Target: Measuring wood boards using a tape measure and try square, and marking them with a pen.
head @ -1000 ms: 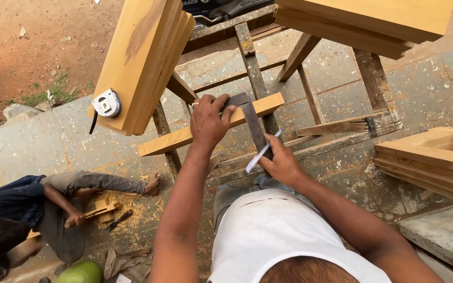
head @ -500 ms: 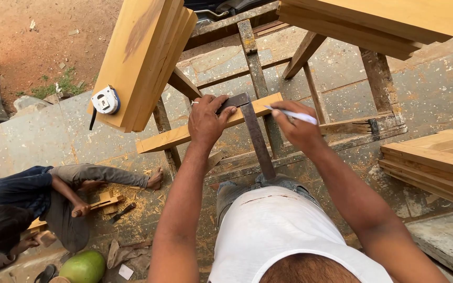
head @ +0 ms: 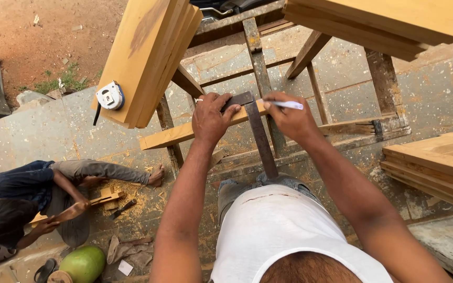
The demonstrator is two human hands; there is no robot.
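Presently: wooden strip [head: 184, 133] being pinned across worktop frame [head: 260, 78] by left hand [head: 211, 118], fingers flat on try square [head: 258, 131], keeping blade steady as guide. White pencil [head: 288, 105] being pinched in right hand [head: 289, 118], tip at square's edge. Tape measure [head: 110, 96] being left hanging on plank stack [head: 148, 57].

A white sleeveless top is being worn, stained faintly and creased across the back. Both arms are being left bare from shoulder to wrist. A thin ring is being worn on a finger of the left hand [head: 209, 119]. No ring is being shown on the right hand [head: 291, 119]. Grey-blue trousers are being worn below.
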